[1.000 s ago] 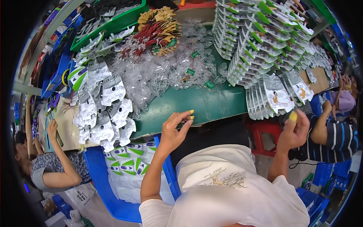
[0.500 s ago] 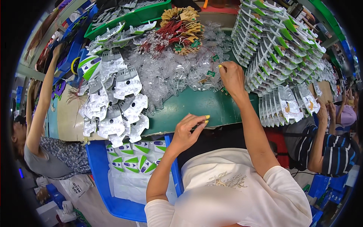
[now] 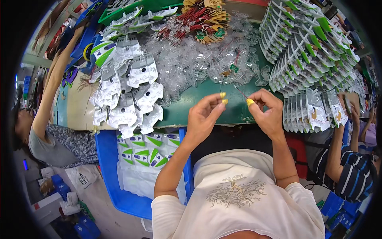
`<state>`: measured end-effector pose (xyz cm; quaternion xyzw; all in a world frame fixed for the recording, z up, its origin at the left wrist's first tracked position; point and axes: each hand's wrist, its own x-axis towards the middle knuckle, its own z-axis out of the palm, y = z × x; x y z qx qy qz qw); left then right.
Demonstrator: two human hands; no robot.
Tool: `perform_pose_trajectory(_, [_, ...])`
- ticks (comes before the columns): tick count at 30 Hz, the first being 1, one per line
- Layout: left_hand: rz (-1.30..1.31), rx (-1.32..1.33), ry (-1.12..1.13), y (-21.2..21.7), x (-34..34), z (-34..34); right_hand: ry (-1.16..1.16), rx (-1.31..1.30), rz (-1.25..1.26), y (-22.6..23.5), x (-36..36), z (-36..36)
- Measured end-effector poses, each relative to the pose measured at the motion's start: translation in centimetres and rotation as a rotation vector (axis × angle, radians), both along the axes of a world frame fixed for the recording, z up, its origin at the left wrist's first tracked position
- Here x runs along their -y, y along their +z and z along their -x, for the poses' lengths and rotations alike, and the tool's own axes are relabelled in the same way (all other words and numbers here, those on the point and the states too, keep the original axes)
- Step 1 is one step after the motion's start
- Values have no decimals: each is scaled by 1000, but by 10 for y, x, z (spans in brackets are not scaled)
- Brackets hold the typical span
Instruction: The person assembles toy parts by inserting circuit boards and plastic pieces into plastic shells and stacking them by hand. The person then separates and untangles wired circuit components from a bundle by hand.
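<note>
Evidently you had both hands raised over the near edge of the green worktable (image 3: 189, 106), with yellow covers (image 3: 249, 102) on some fingertips. Your right hand (image 3: 269, 113) pinched a thin dark-red wire (image 3: 241, 93) between thumb and forefinger; the wire slanted up and to the left, toward the heaped clear plastic pieces (image 3: 175, 67). Your left hand (image 3: 202, 121) was just beside it, thumb and forefinger drawn narrow; a fine dark strand (image 3: 221, 85) rose just above them, though I could not tell whether they held it. Beyond the gap between your hands, a small green circuit board (image 3: 234, 68) lay at the near edge of the clear plastic pieces. Farther back sat a bundle of red wires (image 3: 190, 20) with tan tabs. White shell parts (image 3: 143, 73) overlapped in a heap to your left, while white-and-green shell parts (image 3: 304, 49) stood in tall stacks to your right. Below the table's edge, a blue bin (image 3: 109, 187) held small white, green and purple pieces (image 3: 140, 158). A co-worker (image 3: 47, 139) in a grey top stretched an arm forward at the far left.
</note>
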<state>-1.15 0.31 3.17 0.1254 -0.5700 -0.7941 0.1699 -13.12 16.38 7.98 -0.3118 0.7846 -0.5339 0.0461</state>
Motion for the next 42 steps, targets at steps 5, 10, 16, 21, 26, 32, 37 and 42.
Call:
perform_pose_trajectory(5, [23, 18, 18, 15, -3, 15, 113, -58, 12, 6, -14, -11])
perform_pose_trajectory(10, [44, -21, -34, 12, -7, 12, 169, -62, -25, 4, -24, -12])
perform_pose_trajectory(16, [102, -94, 35, 8, -15, 7, 203, 270, 77, -4, -16, -14])
perform_pose_trajectory(21, [254, -122, 128, 9, -20, 2, 214, 630, 78, 1, -3, -16])
perform_pose_trajectory(26, [107, -9, 229, 6, -27, 1, 142, 346, 64, -10, 4, -26])
perform_pose_trajectory(32, [133, -11, 132, 1, -14, -15, 282, 85, -5, -3, 9, -26])
perform_pose_trajectory(37, [-811, 97, -355, 7, 12, -27, 572, 357, 127, -19, 20, -10])
perform_pose_trajectory(42, [-31, 146, -113, 24, 61, -30, 469, 304, 66, -13, 25, -18])
